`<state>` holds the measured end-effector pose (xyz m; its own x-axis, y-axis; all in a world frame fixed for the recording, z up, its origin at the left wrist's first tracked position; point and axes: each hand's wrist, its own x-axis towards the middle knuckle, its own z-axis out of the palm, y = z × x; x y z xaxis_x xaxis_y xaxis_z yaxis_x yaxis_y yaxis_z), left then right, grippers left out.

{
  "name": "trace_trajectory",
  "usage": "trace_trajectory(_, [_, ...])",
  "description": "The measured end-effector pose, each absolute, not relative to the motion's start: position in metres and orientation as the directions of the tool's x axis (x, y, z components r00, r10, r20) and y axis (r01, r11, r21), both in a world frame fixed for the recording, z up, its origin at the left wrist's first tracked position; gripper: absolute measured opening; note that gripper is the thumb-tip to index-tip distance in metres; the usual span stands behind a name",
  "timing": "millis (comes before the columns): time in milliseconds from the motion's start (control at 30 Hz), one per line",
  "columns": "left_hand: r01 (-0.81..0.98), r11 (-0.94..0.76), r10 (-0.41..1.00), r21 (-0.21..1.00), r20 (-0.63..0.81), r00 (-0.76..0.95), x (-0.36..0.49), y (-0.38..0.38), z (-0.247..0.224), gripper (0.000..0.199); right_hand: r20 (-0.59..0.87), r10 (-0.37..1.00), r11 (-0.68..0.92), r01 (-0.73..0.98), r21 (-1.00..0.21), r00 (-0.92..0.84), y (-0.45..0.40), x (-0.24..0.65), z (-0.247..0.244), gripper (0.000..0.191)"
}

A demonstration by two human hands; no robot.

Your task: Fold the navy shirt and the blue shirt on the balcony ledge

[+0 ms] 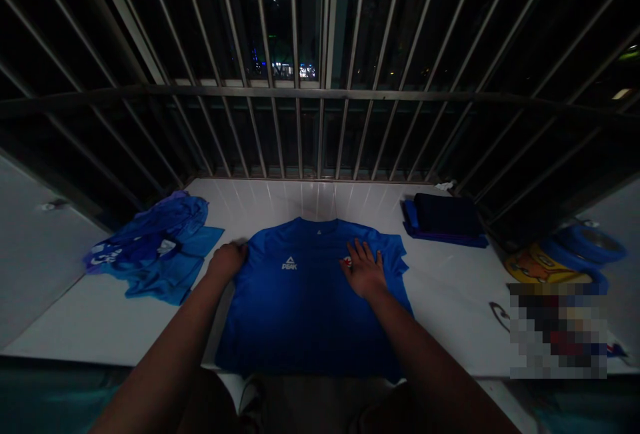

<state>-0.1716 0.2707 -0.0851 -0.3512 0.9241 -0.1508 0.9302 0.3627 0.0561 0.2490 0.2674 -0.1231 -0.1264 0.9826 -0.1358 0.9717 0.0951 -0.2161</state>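
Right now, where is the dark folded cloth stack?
In the head view, the folded stack lies at the right, on the white surface near the window bars.

Beyond the grip, metal bars [295,34] fronted a dark window [273,14]; distant lights [306,71] glowed outside; a white ledge [450,307] ran beneath; the room was dim.

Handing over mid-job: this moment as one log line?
left hand: curled at blue shirt | right hand: flat on its chest | crumpled clothes: left | folded stack: right
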Motion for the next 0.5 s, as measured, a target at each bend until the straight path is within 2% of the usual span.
trace_trajectory(100, [0.916,0.378,0.925,0.133,-0.102,-0.366,-0.145,0.268,-0.075,0.047,-0.148,0.982,0.09,0.975,-0.204,-0.121,0.267,0.248,-0.122,0.076])
trace_trajectory(167, [0.922,0.232,0.972,0.309,-0.03,-0.234,-0.124,0.255,-0.073,0.047,-0.158,0.981,0.083,0.978,-0.19,-0.114,0.268,0.248,-0.122,0.076])
trace_trajectory(233, [0.876,-0.026,0.995,0.482,0.099,-0.025,-0.109,0.235,-0.078,0.068,-0.159,0.981,0.081,0.981,-0.178,-0.11,0.268,0.248,-0.123,0.076])
trace_trajectory(300, [0.828,-0.198,0.973,0.524,0.205,0.104,-0.106,0.212,-0.09,0.096,-0.155,0.982,0.078,0.983,-0.168,-0.105,0.269,0.248,-0.124,0.076])
trace_trajectory(333, [0.837,-0.21,0.969,0.506,0.22,0.11,-0.109,0.2,-0.098,0.102,-0.154,0.983,0.079,0.983,-0.164,-0.104,0.269,0.248,-0.124,0.076])
trace_trajectory(400, [0.88,-0.125,0.983,0.458,0.178,0.047,-0.124,0.182,-0.115,0.096,-0.154,0.982,0.081,0.985,-0.152,-0.104,0.269,0.248,-0.124,0.076])
trace_trajectory(500, [0.889,-0.014,0.994,0.458,0.102,-0.037,-0.153,0.166,-0.132,0.057,-0.155,0.982,0.084,0.988,-0.132,-0.104,0.268,0.247,-0.123,0.076])
